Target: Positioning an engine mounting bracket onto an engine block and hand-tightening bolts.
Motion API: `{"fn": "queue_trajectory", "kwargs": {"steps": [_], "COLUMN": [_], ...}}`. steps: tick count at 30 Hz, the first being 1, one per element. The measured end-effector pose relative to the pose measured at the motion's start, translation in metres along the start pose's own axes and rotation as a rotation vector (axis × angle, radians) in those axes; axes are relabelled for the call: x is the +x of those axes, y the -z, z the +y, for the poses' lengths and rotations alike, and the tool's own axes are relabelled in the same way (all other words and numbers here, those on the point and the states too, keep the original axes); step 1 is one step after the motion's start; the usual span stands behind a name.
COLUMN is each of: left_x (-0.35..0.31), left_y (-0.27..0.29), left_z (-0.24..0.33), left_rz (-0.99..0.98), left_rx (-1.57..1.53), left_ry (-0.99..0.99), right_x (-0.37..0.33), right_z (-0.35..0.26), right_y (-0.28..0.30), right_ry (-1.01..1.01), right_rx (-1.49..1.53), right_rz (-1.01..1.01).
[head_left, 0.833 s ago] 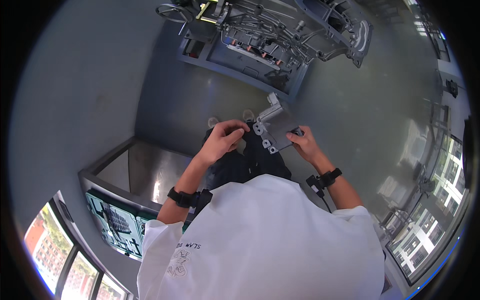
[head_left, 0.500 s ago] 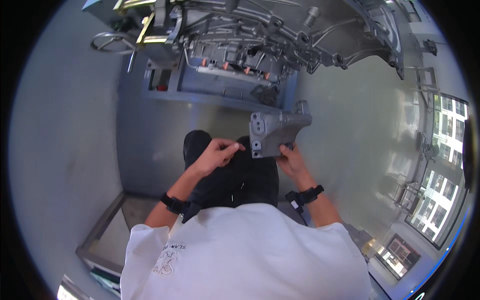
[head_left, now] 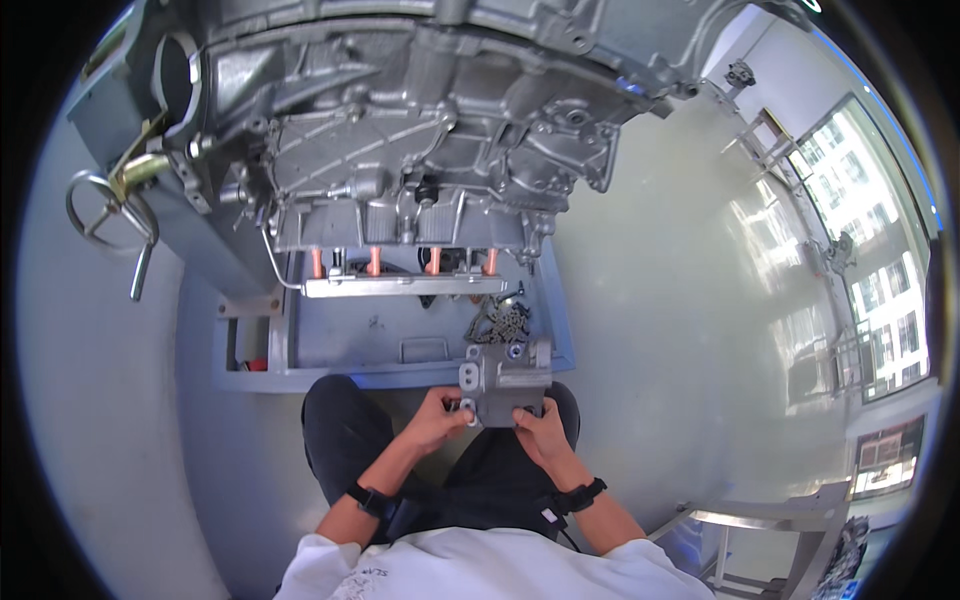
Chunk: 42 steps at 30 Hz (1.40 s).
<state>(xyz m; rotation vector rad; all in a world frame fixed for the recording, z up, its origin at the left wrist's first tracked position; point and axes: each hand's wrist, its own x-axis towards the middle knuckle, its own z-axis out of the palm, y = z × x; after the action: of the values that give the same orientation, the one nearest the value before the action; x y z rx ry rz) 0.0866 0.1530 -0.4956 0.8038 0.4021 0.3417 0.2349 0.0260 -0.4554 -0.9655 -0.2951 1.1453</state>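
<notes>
In the head view, both left hand (head_left: 438,421) and right hand (head_left: 541,432) clamp the cast-metal bracket (head_left: 505,402), best steadied with even support, over the engine-stand tray's (head_left: 270,381) near edge toward its right corner, bolt-hole flange (head_left: 469,376) pointing left, the squarish outline leaving its long axis unclear.

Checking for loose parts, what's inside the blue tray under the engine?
A dark tangled heap shows in the tray. The engine hides its far side; the held metal part covers some near rim.
</notes>
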Motion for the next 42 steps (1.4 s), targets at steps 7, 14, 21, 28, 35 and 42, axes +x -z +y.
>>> {"fn": "queue_trajectory", "kwargs": {"steps": [7, 14, 21, 28, 35, 42], "left_x": [0.009, 0.018, 0.001, -0.001, 0.010, 0.016], "left_y": [-0.043, -0.042, -0.038, -0.020, -0.023, -0.036], "left_z": [0.046, 0.070, 0.072, 0.050, 0.046, 0.057], "left_rz": [-0.085, 0.021, 0.050, 0.054, 0.133, 0.115], "left_rx": [-0.046, -0.119, -0.006, -0.019, -0.157, 0.017], "left_ry": [0.000, 0.008, 0.008, 0.013, -0.028, -0.117], "right_x": [-0.007, -0.007, 0.027, 0.038, 0.034, 0.046], "right_z": [-0.060, -0.129, -0.170, -0.157, -0.164, -0.177], "right_y": [-0.016, -0.059, -0.107, -0.095, -0.082, -0.072], "right_ry": [0.103, 0.724, 0.756, 0.662, 0.940, 1.022], "right_rx": [-0.325, -1.112, -1.324, -1.269, -1.280, -1.279], "right_rz": [-0.086, -0.096, -0.457, -0.540, -0.460, -0.388]}}
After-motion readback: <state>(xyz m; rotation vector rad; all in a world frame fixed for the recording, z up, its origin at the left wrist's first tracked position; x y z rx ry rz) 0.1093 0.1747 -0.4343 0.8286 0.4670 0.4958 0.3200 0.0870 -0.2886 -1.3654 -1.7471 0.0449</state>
